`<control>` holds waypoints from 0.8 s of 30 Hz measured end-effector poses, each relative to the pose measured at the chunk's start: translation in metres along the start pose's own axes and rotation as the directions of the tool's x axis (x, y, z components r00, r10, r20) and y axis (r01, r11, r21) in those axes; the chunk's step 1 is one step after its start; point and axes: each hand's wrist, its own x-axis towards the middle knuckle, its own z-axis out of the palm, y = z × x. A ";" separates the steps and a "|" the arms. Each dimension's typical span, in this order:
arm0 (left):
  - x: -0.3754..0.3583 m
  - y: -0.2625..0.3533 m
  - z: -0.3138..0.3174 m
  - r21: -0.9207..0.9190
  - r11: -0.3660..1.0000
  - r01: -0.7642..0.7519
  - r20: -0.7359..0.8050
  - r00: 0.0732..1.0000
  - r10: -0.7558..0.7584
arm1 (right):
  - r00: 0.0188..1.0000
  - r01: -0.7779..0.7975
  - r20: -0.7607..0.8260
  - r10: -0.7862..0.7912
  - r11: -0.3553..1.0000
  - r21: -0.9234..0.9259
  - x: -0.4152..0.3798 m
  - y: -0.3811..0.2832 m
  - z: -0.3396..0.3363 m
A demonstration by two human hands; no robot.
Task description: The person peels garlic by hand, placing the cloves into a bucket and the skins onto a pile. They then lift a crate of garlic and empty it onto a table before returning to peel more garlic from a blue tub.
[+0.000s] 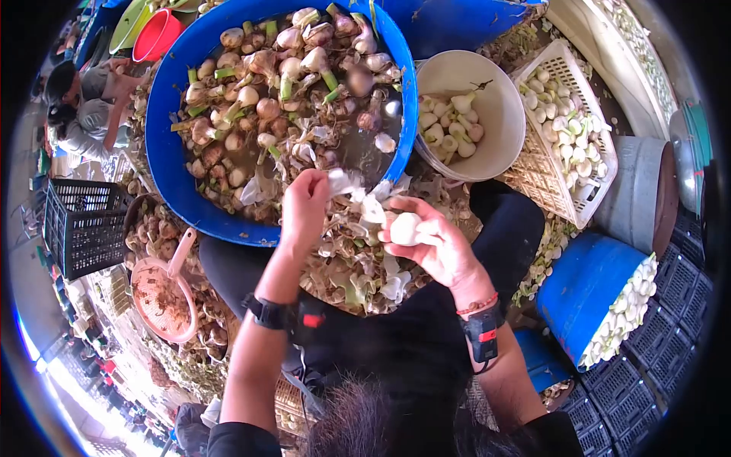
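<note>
My right hand [435, 247] holds a white, peeled-looking garlic bulb [406, 228], its fingers curled around it and its stem end lying toward the palm. My left hand [304, 209] is closed to the left of the bulb, apart from it, in a pinch on thin white garlic skin [346, 183] that is blurred. Below both hands, loose skins and peelings [358, 278] are heaped between my knees. Just beyond them stands a big blue tub [171, 194] of unpeeled garlic bulbs [268, 109] with green stem stubs, lying in murky water.
A white bucket [499, 145] with peeled bulbs stands right of the tub, beside a cream crate [552, 171] of garlic. A tipped blue barrel [586, 286] holds more bulbs. On the left are a pink strainer [183, 293] and a black crate [72, 236]. Other people [87, 122] sit at far left.
</note>
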 end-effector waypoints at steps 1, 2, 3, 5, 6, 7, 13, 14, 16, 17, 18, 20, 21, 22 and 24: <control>0.009 -0.003 -0.006 0.442 0.886 -0.143 0.012 0.988 0.153 | 0.997 0.071 0.028 -0.069 0.996 -0.054 -0.004 -0.015 -0.011; 0.017 -0.004 -0.007 0.785 0.569 -0.243 0.090 0.955 0.283 | 0.989 0.140 0.057 -0.135 0.985 -0.105 -0.009 -0.033 -0.025; 0.026 0.008 -0.004 0.736 0.616 -0.282 0.090 0.942 0.323 | 0.965 0.264 -0.012 -0.264 0.964 0.023 -0.015 -0.055 -0.040; 0.072 0.008 0.017 0.542 0.721 -0.431 0.135 0.892 0.432 | 0.806 0.586 -0.256 -0.533 0.781 0.218 -0.030 -0.104 -0.077; 0.102 -0.002 0.033 0.364 0.799 -0.479 0.121 0.875 0.469 | 0.761 0.607 -0.043 -0.647 0.686 0.402 -0.039 -0.130 -0.087; 0.129 -0.004 0.052 0.260 0.897 -0.357 0.079 0.934 0.349 | 0.759 0.582 -0.108 -0.643 0.593 0.556 -0.049 -0.155 -0.110; 0.158 0.017 0.080 -0.351 0.880 0.321 0.466 0.875 -0.133 | 0.750 0.509 -0.356 -0.558 0.830 -0.228 -0.028 -0.116 -0.099; 0.132 0.031 0.070 -0.446 0.837 0.316 0.445 0.890 -0.099 | 0.772 0.416 -0.288 -0.567 0.793 -0.445 -0.013 -0.097 -0.065; 0.071 0.051 0.047 -0.628 0.719 0.297 0.418 0.908 -0.011 | 0.818 0.454 -0.082 -0.569 0.726 -0.517 0.014 -0.050 -0.017; 0.043 0.056 0.037 -0.694 0.667 0.272 0.411 0.910 0.057 | 0.760 0.471 0.063 -0.646 0.483 -0.738 0.029 -0.028 -0.005; 0.016 0.068 0.026 -0.726 0.640 0.252 0.393 0.915 0.085 | 0.708 0.455 0.230 -0.668 0.181 -0.872 0.038 -0.010 0.003; -0.009 0.054 0.013 -0.553 0.833 -0.027 0.281 0.935 0.217 | 0.724 0.469 0.304 -0.619 0.119 -0.875 0.045 0.009 0.012; -0.017 0.052 0.007 -0.558 0.829 -0.045 0.260 0.939 0.226 | 0.775 0.460 0.283 -0.565 0.197 -0.866 0.042 0.012 0.014; -0.027 0.051 0.001 -0.486 0.870 -0.080 0.202 0.959 0.200 | 0.776 0.471 0.301 -0.555 0.190 -0.861 0.039 0.017 0.018; -0.042 0.057 -0.003 -0.308 0.943 -0.130 0.068 0.985 0.158 | 0.750 0.446 0.320 -0.580 0.086 -0.891 0.031 0.026 0.025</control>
